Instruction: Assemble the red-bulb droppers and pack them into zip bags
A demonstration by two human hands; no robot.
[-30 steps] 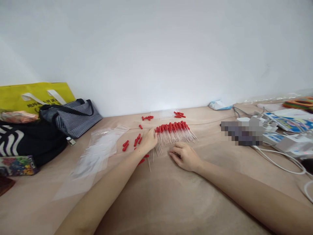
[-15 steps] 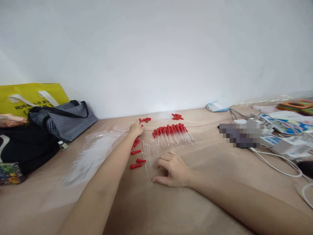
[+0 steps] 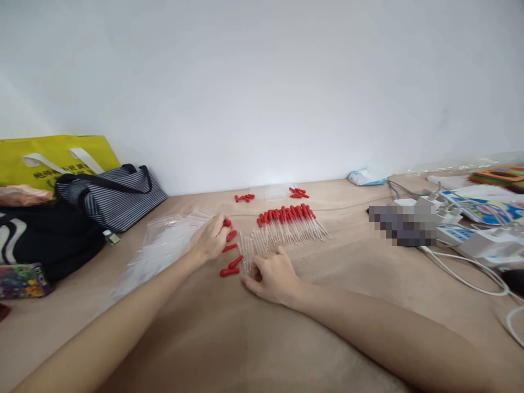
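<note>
My right hand: (image 3: 270,275) on the near side of the dropper row (image 3: 286,215), toward its left end; thumb and forefinger apart, curled fingers at the near ends of the bare tubes. I cannot tell whether they touch a tube.
Loose bulbs: (image 3: 230,272) at least four, red, lying near and left of the dropper row, just beside the bare tubes.
Bare tubes: (image 3: 246,251) clear and slender, laid side by side at the near left end of the dropper row, without bulbs.
My left hand: (image 3: 215,238) left of the dropper row; thumb and fingertips clamped on one red bulb (image 3: 227,222), its rounded end showing above my fingers.
Plastic bags: (image 3: 158,245) clear, flat, well left of the dropper row, partly behind my left hand and forearm.
Dropper row: fitted droppers side by side, red bulbs at the far end, tubes slanting toward me and to the right.
Pixelated object: (image 3: 403,225) right of the dropper row; details hidden.
Striped bag: (image 3: 117,196) far left of the dropper row, in front of a yellow bag (image 3: 24,158).
Far bulbs: (image 3: 298,192) red, one group beyond the dropper row, another (image 3: 244,197) beyond and left.
Far tubes: (image 3: 276,193) clear, beyond the dropper row, between those groups.
Wall: (image 3: 262,93) pale, behind everything.
</note>
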